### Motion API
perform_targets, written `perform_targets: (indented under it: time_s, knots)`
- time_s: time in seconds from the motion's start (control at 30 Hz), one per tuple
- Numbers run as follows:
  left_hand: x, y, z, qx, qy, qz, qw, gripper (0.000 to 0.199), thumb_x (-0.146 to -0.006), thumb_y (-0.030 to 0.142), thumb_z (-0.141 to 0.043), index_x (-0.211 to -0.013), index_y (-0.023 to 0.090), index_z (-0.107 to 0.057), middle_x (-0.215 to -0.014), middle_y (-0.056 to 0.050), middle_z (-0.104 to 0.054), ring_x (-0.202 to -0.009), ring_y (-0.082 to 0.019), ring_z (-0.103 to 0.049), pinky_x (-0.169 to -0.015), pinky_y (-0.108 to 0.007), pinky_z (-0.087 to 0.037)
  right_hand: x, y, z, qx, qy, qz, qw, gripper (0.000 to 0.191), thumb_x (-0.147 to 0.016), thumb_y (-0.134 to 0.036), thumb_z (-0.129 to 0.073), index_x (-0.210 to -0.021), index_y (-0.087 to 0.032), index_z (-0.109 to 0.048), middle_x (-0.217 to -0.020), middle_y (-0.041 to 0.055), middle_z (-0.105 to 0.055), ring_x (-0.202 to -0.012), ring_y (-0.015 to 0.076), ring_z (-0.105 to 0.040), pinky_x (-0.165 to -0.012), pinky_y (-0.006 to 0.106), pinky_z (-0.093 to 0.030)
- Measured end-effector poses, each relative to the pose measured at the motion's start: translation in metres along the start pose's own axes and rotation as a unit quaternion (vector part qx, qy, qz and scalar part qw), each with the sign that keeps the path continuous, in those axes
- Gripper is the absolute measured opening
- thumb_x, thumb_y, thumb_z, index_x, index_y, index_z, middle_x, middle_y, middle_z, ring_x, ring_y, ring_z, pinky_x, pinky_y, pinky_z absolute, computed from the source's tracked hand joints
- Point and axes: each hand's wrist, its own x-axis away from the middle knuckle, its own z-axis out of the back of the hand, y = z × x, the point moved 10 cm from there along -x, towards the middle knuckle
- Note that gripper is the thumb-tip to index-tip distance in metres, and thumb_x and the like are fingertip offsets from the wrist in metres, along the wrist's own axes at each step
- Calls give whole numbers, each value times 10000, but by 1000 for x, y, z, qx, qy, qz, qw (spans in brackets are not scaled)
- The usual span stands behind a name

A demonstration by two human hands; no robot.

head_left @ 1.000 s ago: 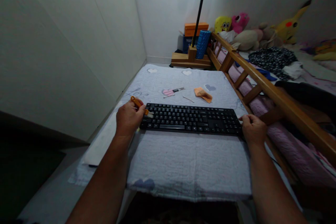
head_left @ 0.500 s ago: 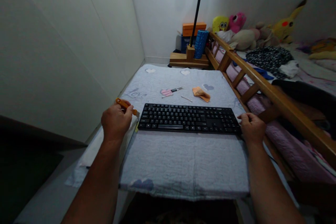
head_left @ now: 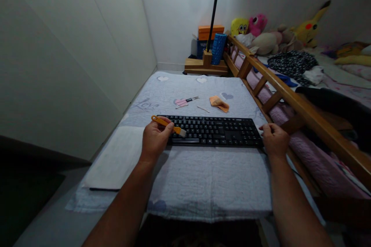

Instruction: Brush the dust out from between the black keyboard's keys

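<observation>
A black keyboard (head_left: 214,131) lies flat across the cloth-covered table. My left hand (head_left: 156,135) is closed around the orange handle of a small brush (head_left: 176,129). The pale bristles are over the keys on the keyboard's left half, and the hand hides its left end. At the opposite end, my right hand (head_left: 274,139) has its fingers curled against the keyboard's right edge. Behind the keyboard lie an orange cloth (head_left: 219,104), a cotton swab (head_left: 203,109) and a thin tool with a black grip (head_left: 189,100), with another thin stick beside it.
A white flat sheet or pad (head_left: 116,158) lies at the table's left side. The wooden bed rail (head_left: 278,85) runs close along the right, with plush toys beyond it. A wooden stand (head_left: 206,65) with a black pole is past the far edge, and a white cabinet (head_left: 87,65) is at left.
My left hand has moved right with the brush, from beside the keyboard's left end to over its keys. My right hand stays at the right edge. The view has shifted slightly.
</observation>
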Motion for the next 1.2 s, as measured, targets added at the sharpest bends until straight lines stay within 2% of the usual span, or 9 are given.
perform_targets:
  time_s: [0.17,0.37,0.53,0.67,0.77,0.87,0.93,1.0,1.2]
  knots:
    - [2,-1,7,-96,30,-29,994,263,-743,405,-703,-864,173,-681,-701,-18,-688,-642,-190,-675,-623,-277,-517,0,0,-3,0,-5,8,1000,296,-779,-412,-502,-690,-198,-686,-591,34,-624,-610,213,-597,-640,326,-416]
    - [6,14,29,-234,100,-96,962,190,-778,347,-636,-874,196,-700,-655,0,-678,-613,-186,-672,-647,-281,-504,0,-4,-4,-3,-10,8,1000,305,-764,-420,-480,-683,-200,-676,-596,40,-628,-625,221,-612,-636,328,-419]
    - [3,17,52,-277,164,-116,940,164,-751,309,-623,-843,195,-698,-661,-5,-678,-623,-194,-674,-679,-305,-516,0,-7,-4,4,-7,11,1000,317,-763,-435,-482,-681,-198,-676,-574,38,-616,-606,222,-601,-632,331,-413]
    - [1,13,65,-218,200,-97,950,138,-724,286,-632,-808,187,-679,-643,2,-650,-592,-176,-646,-639,-291,-510,0,-3,-5,8,-9,14,1000,316,-774,-426,-484,-693,-195,-683,-580,35,-618,-601,218,-597,-630,326,-409]
    - [1,7,58,-112,178,-84,974,170,-731,330,-678,-813,183,-655,-665,10,-638,-589,-161,-634,-600,-270,-508,0,-1,-6,9,-9,12,1000,305,-781,-412,-492,-696,-194,-687,-587,35,-625,-617,220,-606,-630,321,-407]
    - [2,0,33,-16,96,-57,994,223,-754,379,-713,-835,184,-640,-701,11,-645,-627,-162,-655,-631,-272,-534,0,-1,-6,6,-12,10,1000,298,-783,-405,-497,-696,-193,-688,-592,37,-629,-626,220,-606,-626,319,-404]
    - [5,-1,16,-1,44,-41,998,248,-753,393,-732,-847,181,-643,-718,3,-655,-646,-165,-662,-642,-273,-536,0,-2,-6,6,-12,10,1000,298,-784,-405,-497,-699,-193,-689,-599,39,-634,-629,220,-605,-627,320,-403]
    - [9,1,5,-4,20,-42,999,264,-754,403,-743,-860,179,-653,-724,-5,-659,-660,-170,-663,-650,-275,-533,0,-3,-5,8,-10,10,1000,295,-778,-402,-497,-698,-193,-689,-605,42,-638,-633,220,-605,-627,321,-404]
    - [11,1,-7,-25,-18,-46,998,240,-775,386,-733,-863,174,-662,-737,-14,-663,-666,-170,-652,-654,-281,-521,0,-4,-4,9,-8,7,1000,295,-764,-400,-497,-693,-192,-694,-589,39,-629,-616,214,-587,-631,324,-410]
